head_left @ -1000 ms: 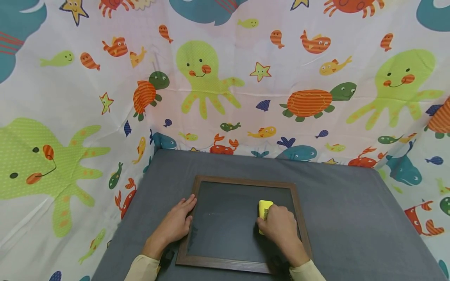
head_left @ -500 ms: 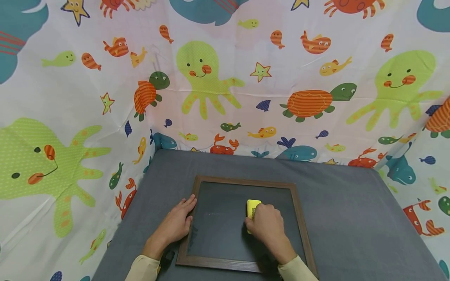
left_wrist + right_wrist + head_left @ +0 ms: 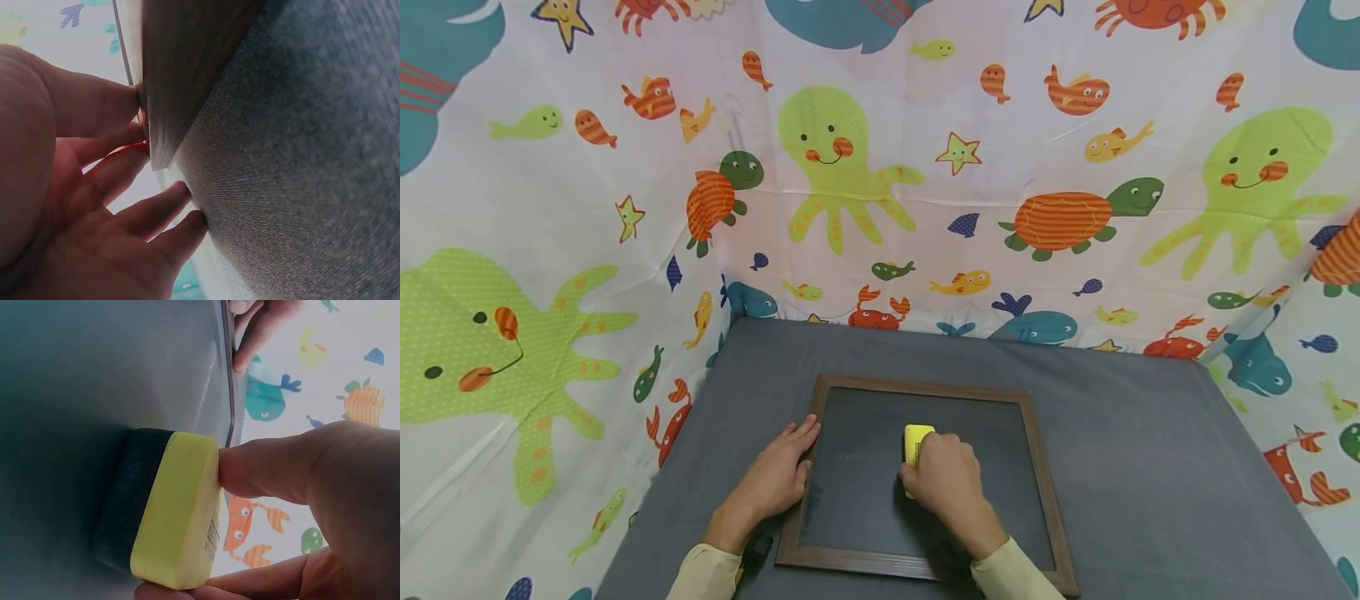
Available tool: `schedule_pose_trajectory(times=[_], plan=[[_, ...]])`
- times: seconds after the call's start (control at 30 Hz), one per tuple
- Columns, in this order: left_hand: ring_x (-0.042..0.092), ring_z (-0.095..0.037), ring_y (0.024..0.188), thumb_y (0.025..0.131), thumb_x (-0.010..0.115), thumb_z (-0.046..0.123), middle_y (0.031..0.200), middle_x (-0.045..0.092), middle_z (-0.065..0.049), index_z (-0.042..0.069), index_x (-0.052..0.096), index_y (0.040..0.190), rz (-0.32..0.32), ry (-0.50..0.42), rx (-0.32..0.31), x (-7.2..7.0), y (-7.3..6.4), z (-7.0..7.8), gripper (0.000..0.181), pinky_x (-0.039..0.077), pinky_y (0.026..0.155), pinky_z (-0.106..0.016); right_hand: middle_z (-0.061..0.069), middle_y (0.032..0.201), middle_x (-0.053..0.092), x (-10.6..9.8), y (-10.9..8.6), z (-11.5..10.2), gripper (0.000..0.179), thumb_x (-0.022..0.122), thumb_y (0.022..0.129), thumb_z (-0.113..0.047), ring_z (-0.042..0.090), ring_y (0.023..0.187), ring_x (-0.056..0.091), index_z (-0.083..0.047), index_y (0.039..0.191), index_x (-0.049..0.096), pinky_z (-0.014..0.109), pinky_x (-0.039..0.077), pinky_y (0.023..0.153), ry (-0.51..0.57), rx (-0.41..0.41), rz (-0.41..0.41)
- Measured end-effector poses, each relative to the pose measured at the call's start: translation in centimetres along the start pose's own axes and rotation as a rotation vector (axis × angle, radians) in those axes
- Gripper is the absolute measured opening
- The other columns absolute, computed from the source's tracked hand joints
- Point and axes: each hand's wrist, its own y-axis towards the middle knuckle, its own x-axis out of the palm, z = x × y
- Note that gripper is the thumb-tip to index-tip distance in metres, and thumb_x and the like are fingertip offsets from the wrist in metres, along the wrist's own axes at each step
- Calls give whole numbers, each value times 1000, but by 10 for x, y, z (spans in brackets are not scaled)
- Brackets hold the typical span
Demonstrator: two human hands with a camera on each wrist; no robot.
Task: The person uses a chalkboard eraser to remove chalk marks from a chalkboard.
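Note:
In the head view, a wooden-framed chalkboard (image 3: 857,512) lies flat on the grey cloth. My right hand (image 3: 951,479) grips a yellow chalkboard eraser (image 3: 917,435) near the board's middle. The right wrist view shows the eraser (image 3: 178,512) between thumb and fingers, its dark felt side (image 3: 128,506) down against the black surface. At the board's left edge, my left hand (image 3: 775,475) rests with extended fingers. In the left wrist view, its thumb and some fingers touch the wooden frame (image 3: 181,69), while other fingertips reach the cloth.
Grey cloth (image 3: 1150,467) covers the table around the board. Behind and at both sides hangs a white curtain (image 3: 925,117) printed with sea animals. A small dark object (image 3: 757,552) is by the left wrist. Faint pale marks show on the board.
My right hand has slid the eraser leftward across the board, from the right part toward the middle. The left hand and the board have stayed in place.

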Motion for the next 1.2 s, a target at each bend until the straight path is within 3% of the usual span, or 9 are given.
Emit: schedule_pose_trajectory(times=[0.4,1.2], plan=[[41,-50,158,105,67,0,174,42,-16,0,49,163,6,5,1,0,0,0,61,43,121,-69,3,65,55,6,0,-16,31,85,87,-26,18,52,52,-9,71,65,32,47,46,4,-68,12],[41,-50,158,105,67,2,174,43,-15,1,51,163,4,24,-18,2,2,0,60,42,122,-68,5,68,60,23,8,-58,34,90,85,-34,21,56,55,-7,76,70,40,56,53,-34,-151,20]])
